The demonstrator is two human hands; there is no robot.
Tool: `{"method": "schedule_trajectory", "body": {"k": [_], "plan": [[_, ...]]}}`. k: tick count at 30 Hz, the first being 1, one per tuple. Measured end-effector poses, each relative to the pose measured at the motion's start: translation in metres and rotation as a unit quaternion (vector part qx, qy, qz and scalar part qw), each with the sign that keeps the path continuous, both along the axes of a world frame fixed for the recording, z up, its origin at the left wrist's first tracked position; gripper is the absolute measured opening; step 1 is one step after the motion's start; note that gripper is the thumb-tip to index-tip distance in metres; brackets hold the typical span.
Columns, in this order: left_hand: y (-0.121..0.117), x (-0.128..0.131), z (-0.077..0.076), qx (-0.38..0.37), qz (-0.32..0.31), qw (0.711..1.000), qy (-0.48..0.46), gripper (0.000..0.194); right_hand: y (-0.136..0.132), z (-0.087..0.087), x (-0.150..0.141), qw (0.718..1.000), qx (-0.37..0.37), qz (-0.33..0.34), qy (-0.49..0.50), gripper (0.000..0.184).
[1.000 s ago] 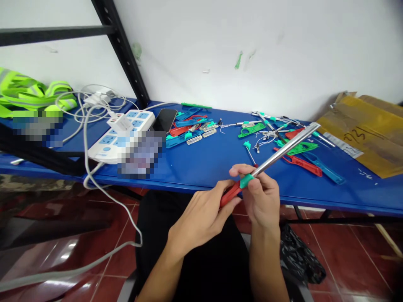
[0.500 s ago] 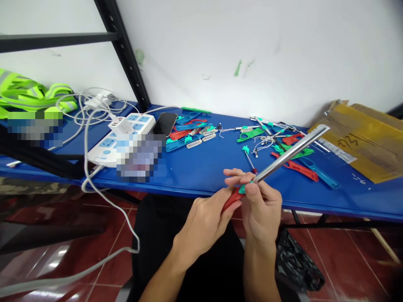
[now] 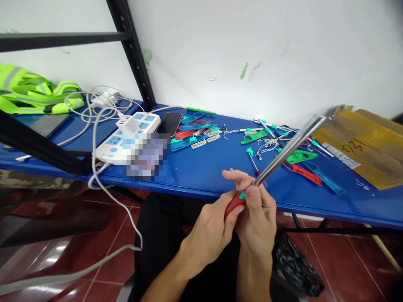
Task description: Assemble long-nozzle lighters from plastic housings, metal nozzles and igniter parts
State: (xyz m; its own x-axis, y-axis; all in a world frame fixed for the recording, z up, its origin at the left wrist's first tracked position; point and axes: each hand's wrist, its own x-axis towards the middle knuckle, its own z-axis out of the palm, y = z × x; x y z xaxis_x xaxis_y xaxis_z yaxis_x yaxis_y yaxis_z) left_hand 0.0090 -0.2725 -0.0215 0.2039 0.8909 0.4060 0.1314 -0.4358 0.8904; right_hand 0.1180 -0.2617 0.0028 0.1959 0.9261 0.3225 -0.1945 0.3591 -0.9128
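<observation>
Both hands hold one long-nosed lighter (image 3: 234, 203) in front of the table edge. It has a red handle, a small green trigger and a long silver tube (image 3: 288, 151) pointing up and to the right. My left hand (image 3: 209, 228) is wrapped round the red handle, partly hiding it. My right hand (image 3: 256, 209) grips where the tube meets the handle, its thumb beside the green trigger. Past the fingers on the table lies a thin metal rod (image 3: 252, 160) with a green piece at one end and a dark red one at the other.
Red, blue and green lighter shells (image 3: 304, 173), clear fuel tanks (image 3: 199, 144) and wired parts (image 3: 267, 144) lie on the blue table (image 3: 201, 167). A power strip (image 3: 105, 153) and phone (image 3: 170, 124) are left, a taped carton (image 3: 368, 147) right. A white cable (image 3: 116, 197) hangs off the front.
The view has shifted slightly, so the table things appear farther right. My hands keep hold of the lighter; the right hand has moved a little left and down in view.
</observation>
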Motion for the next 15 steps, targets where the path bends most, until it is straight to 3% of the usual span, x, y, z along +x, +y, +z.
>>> {"method": "schedule_trajectory", "body": {"k": [4,7,11,15], "plan": [[0.007,-0.002,-0.005,-0.018,-0.009,0.999,-0.041,0.038,0.008,0.002,0.003,0.999,-0.019,0.033,-0.023,0.030],[0.015,-0.005,-0.011,-0.049,-0.024,0.988,-0.146,0.049,0.009,-0.002,0.017,0.996,-0.022,0.057,-0.068,0.031],[0.032,-0.011,-0.009,-0.108,-0.016,0.925,-0.364,0.060,-0.005,-0.026,0.041,0.989,-0.018,0.081,-0.126,0.040],[0.047,-0.011,-0.002,-0.097,-0.019,0.881,-0.464,0.053,-0.028,-0.048,0.047,0.974,-0.053,0.077,-0.206,0.051]]}}
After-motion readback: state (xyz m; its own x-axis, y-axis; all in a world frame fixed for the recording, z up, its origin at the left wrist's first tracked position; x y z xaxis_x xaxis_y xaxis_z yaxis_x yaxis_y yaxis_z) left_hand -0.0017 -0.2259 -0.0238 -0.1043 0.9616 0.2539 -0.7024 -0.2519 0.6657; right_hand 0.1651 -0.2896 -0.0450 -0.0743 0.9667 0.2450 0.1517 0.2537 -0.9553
